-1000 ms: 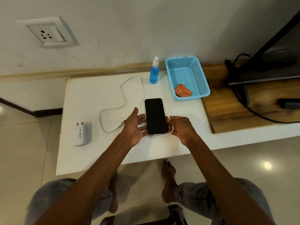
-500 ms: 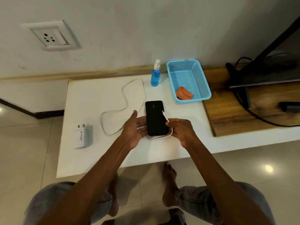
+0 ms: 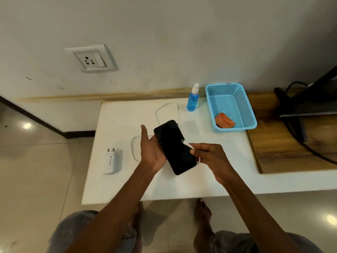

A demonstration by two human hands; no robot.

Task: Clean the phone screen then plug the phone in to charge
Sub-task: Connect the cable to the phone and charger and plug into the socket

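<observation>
A: Where's the phone in your hands?

B: Your left hand (image 3: 152,152) grips the flat black glass-fronted phone (image 3: 174,146) from its left edge, thumb raised along the side, fingers hidden underneath. The phone is lifted off the white rectangular table (image 3: 182,181), tilted, with its far end pointing away and leftward

A: And your right?

B: Your right hand (image 3: 209,157) pinches the white plug end of the thin white charging cable (image 3: 187,144) between thumb and forefinger, other fingers curled in. The plug tip sits against the phone's right edge; I cannot tell whether it is touching any port

A: Where does the cable go?

B: It loops behind the phone toward the far side of the table, and another loop shows left of your left hand

A: The rest?

B: The white boxy wall charger with metal pins (image 3: 111,161) lies on the table's left part, well apart from the phone. A small clear spray bottle of blue liquid (image 3: 193,99) stands at the far edge, just left of the light blue perforated plastic basket (image 3: 244,105), which holds a folded orange cloth (image 3: 224,121). A white wall socket (image 3: 92,60) is on the wall, far left
</observation>
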